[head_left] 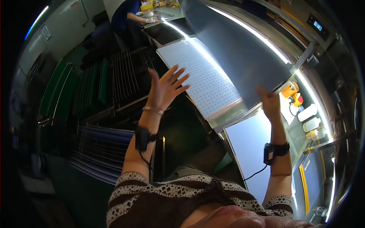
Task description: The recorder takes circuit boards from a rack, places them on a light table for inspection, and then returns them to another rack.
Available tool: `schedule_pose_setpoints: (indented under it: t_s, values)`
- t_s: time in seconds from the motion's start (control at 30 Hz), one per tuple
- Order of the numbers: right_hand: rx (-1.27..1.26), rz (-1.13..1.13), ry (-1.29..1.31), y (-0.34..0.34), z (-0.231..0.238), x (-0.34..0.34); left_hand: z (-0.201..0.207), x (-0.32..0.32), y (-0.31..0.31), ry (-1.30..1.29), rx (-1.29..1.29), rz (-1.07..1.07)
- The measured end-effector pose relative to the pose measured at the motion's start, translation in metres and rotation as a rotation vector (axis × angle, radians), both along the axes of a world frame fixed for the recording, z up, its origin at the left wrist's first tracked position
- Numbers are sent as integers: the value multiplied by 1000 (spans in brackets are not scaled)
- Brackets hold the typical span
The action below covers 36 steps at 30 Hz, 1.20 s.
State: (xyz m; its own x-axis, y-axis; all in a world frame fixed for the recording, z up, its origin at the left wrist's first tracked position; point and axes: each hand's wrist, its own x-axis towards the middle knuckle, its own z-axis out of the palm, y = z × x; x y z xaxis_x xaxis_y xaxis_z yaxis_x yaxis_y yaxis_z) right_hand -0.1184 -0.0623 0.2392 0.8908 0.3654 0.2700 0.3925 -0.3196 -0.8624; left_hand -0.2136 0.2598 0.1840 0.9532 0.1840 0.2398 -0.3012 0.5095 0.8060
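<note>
My left hand (pixel 167 89) is raised with its fingers spread and nothing in it. It is beside the left edge of a white sheet covered with rows of small marks (pixel 197 81), which lies on a flat bed. My right hand (pixel 269 103) is in front of the lower right corner of a large dark grey panel (pixel 239 49) that slants above the bed. Its thumb points up; the other fingers are blurred and partly hidden, so a grip on the panel's edge cannot be made out. Beneath my right forearm lies a plain pale blue board (pixel 247 140).
Right of my right hand, a lit shelf carries an orange container (pixel 289 89) and white bottles (pixel 311 124). Racks of green panels (pixel 57 89) and stacked blue sheets (pixel 104 148) stand at left. At the far end, a person in dark blue (pixel 125 15) works with a gloved hand.
</note>
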Motion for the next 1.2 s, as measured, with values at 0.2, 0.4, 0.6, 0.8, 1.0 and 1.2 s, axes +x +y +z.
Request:
schedule_pose_setpoints:
  t_s: [0.2, 0.4, 0.6, 0.8, 1.0, 1.2]
  values:
    - [-699, 182, -965, 47, -80, -22, -57, 85, -17, 165, -496, -57]
    - [-558, 523, -652, 73, -134, -40, -147, 96, -28, 425, -508, 144]
    - [-547, 700, -641, 82, -138, -33, -158, 95, -12, 443, -510, 139]
    - [-441, 698, -468, 83, -135, -33, -156, 91, -14, 354, -510, 165]
    - [264, 50, 136, 77, -88, 38, -129, 88, -11, 431, -659, 204]
    - [-564, 284, -670, 90, -57, -11, -152, 107, 8, 423, -438, 160]
